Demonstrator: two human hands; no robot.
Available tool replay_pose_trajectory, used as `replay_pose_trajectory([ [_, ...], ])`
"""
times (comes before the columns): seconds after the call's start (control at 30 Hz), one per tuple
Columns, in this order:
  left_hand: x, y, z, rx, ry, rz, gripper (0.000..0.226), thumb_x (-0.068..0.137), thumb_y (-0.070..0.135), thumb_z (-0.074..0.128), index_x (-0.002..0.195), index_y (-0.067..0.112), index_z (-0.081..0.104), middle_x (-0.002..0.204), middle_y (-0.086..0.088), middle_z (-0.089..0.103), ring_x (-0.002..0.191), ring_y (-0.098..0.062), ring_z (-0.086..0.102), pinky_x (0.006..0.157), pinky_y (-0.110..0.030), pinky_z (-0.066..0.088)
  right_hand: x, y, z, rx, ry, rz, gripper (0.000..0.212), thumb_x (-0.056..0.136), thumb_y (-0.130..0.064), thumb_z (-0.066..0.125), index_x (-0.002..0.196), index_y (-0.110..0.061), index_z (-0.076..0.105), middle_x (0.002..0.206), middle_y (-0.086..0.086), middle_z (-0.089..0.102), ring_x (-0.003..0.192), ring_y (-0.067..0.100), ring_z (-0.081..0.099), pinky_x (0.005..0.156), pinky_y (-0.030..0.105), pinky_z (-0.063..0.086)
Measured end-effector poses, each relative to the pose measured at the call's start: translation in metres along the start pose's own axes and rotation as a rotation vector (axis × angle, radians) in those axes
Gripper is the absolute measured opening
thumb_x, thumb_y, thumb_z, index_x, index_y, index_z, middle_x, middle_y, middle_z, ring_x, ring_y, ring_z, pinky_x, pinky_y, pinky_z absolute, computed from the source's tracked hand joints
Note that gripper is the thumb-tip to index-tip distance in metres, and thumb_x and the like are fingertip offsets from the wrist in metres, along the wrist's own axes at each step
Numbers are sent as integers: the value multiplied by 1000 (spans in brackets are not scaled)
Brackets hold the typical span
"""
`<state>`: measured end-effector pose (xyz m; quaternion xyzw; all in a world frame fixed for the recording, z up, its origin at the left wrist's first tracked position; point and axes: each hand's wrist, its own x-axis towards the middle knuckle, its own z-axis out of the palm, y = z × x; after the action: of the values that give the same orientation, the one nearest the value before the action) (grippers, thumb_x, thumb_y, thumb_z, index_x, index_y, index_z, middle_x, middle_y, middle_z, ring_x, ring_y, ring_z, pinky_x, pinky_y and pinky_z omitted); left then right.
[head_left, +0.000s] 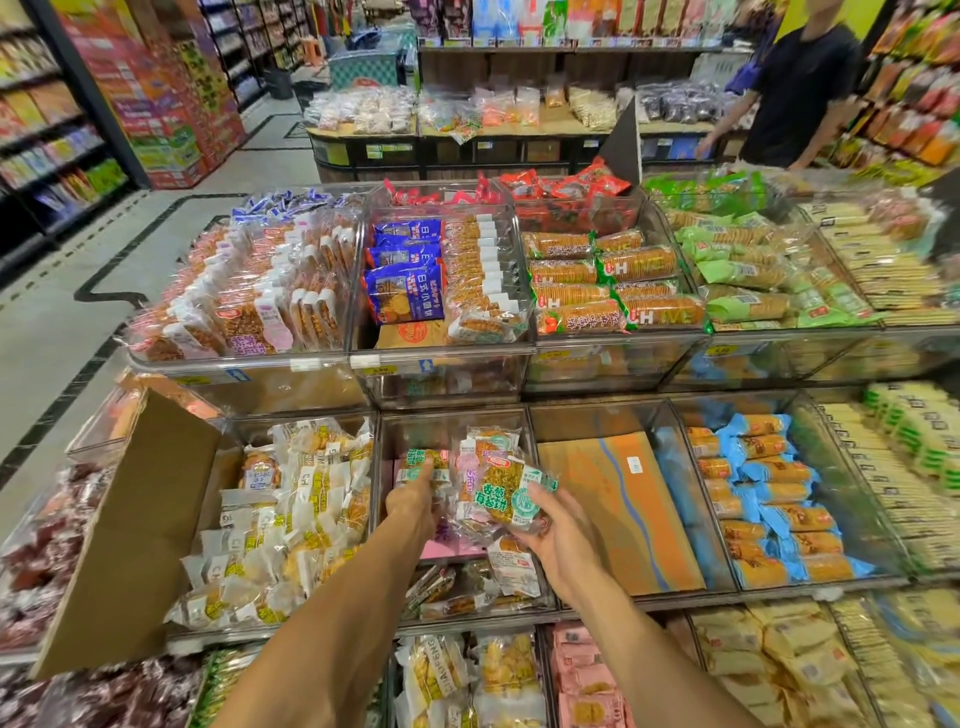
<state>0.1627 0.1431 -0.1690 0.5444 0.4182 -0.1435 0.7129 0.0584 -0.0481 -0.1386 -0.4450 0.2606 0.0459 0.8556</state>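
— Right hand (558, 540) first: holding what?
— Curled under and round a bundle of packets (511, 493), thumb along the near edge. Held just above the middle of the clear bin (382, 457).
— Made of?
— Crinkly, glossy clear film with green and pink labels, with flat, roundish brown crisp cakes inside. Top packet face up toward the camera, long axis slanting from the bin's near left to its far right.
— And the left hand (413, 501)?
— Stretched into the same bin, fingertips on a green-labelled packet (421, 461) at the far left corner. Pinching or only touching: cannot tell. Packet lying flat, long axis across the bin, left to right.
— Inside the bin otherwise?
— Smooth pink sheet (447, 552) on the floor, a few loose packets (467, 582) heaped at the near wall. Hard transparent walls, straight-edged.
— Around the bin?
— Just left of it, an open cardboard box (130, 519) full of white-and-yellow packets (291, 519). Just right of it, another bin lined with orange cardboard (618, 509). Beyond that, blue-wrapped rolls (769, 493) in rows.
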Motion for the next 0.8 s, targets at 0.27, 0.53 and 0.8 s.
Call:
replay_pose_trajectory([
  [0.27,-3,-16,-8,87,116,114,60,88,28,84,123,-12,59,99,-22,72,90,-37,72,79,-45,60,0,2,0,-143,-38,-16,76,79,-26,86,144,-6,53,139,16,63,112,28,72,97,47,60],
  [0.53,-60,-11,-31,236,88,329,44,88,38,82,68,11,54,62,-9,54,57,-21,49,59,-39,42,5,-19,9,-174,-97,29,74,79,-32,86,136,1,50,123,12,68,90,29,79,108,62,49],
  [0.8,-114,22,-46,33,-214,300,41,77,32,86,91,-3,69,95,-17,72,85,-28,57,77,-41,48,2,-37,23,-144,-110,11,67,85,-26,85,137,-2,50,105,7,65,82,18,77,108,59,51],
])
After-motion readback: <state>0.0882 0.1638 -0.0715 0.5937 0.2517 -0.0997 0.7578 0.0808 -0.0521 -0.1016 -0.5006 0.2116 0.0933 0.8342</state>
